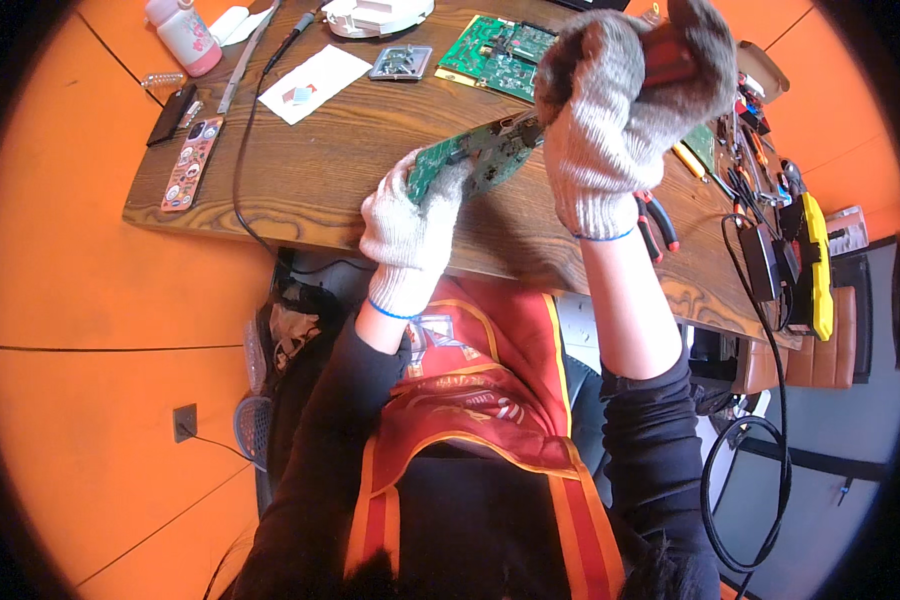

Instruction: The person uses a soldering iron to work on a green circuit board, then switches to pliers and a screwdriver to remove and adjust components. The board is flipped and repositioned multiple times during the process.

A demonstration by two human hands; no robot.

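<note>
My left hand [407, 228], in a knitted white work glove, grips a green circuit board [485, 155] by its near left end. The board is tilted and held up over the front of the wooden table. Raised at the board's far right end is my right hand [620, 100], in a greyed glove. Its fingers are closed round a dark red object [667, 55], mostly hidden by the glove. Whether the right glove touches the board I cannot tell. Red-and-black-handled pliers [656, 226] lie partly hidden behind my right wrist.
On the table [310, 180] lie a larger green circuit board [495, 55], a small clear case [401, 63], a white paper [315, 84] and a phone [192, 164]. A pink-and-white bottle [184, 36] stands far left. Tools and black cables [760, 250] crowd the right side.
</note>
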